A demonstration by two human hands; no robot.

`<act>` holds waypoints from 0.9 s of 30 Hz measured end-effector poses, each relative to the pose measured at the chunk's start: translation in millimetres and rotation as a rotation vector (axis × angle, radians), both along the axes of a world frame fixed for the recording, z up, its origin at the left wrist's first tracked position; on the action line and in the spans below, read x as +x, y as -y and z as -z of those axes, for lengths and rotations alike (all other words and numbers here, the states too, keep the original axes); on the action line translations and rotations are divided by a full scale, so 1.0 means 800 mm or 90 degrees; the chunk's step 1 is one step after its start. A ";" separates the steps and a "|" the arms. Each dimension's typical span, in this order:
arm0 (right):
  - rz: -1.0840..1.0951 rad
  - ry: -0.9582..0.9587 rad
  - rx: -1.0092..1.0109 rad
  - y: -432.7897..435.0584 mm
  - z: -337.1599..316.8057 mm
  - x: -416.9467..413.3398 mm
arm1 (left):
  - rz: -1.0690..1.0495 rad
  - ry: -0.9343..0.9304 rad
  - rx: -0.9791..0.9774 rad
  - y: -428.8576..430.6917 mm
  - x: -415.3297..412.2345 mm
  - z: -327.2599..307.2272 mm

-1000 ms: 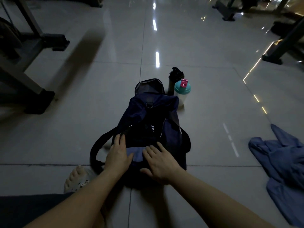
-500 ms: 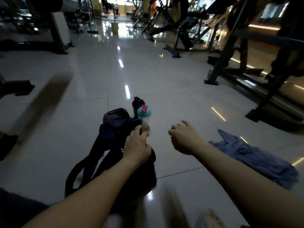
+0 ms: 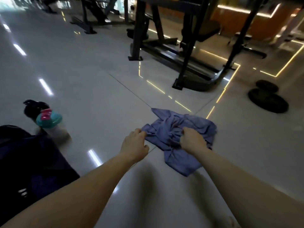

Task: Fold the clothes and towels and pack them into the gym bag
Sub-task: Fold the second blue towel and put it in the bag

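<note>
A crumpled blue garment (image 3: 166, 129) lies on the pale tiled floor in front of me, right of centre. My right hand (image 3: 192, 140) grips a bunch of its cloth near the middle. At the garment's left edge my left hand (image 3: 134, 145) pinches the fabric with curled fingers. The dark navy gym bag (image 3: 31, 163) sits at the far left, partly cut off by the frame; its opening is not visible.
A shaker bottle with a teal lid and pink cap (image 3: 51, 122) stands next to a black bottle (image 3: 34, 107) just beyond the bag. Black gym machine frames (image 3: 185, 51) stand behind the garment. Weight plates (image 3: 268, 97) lie on the floor at right.
My view swung right from the bag to the garment. Both hands left the bag, reached right and took hold of the blue garment.
</note>
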State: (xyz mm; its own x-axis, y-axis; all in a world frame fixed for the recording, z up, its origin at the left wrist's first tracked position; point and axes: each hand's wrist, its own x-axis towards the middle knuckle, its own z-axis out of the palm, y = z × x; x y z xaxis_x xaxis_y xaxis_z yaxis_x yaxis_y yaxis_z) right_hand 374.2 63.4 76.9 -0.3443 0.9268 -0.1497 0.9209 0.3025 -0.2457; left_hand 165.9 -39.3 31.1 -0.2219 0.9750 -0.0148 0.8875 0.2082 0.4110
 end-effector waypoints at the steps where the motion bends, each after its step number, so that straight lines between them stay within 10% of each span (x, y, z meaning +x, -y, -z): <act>1: 0.023 0.001 -0.026 -0.010 0.021 0.016 | 0.020 0.006 -0.022 -0.017 0.007 0.016; 7: -0.040 0.124 -0.279 -0.023 0.147 0.062 | 0.109 0.037 -0.127 -0.098 0.058 0.101; 13: -0.056 0.176 -0.142 0.015 0.209 0.073 | 0.283 -0.112 -0.184 -0.101 0.117 0.172; 18: 0.075 -0.096 -0.230 -0.030 0.150 0.073 | 0.197 -0.029 -0.011 -0.100 0.111 0.146; 27: 0.167 -0.533 0.065 -0.106 -0.127 0.054 | 0.054 0.322 0.201 -0.187 0.102 -0.129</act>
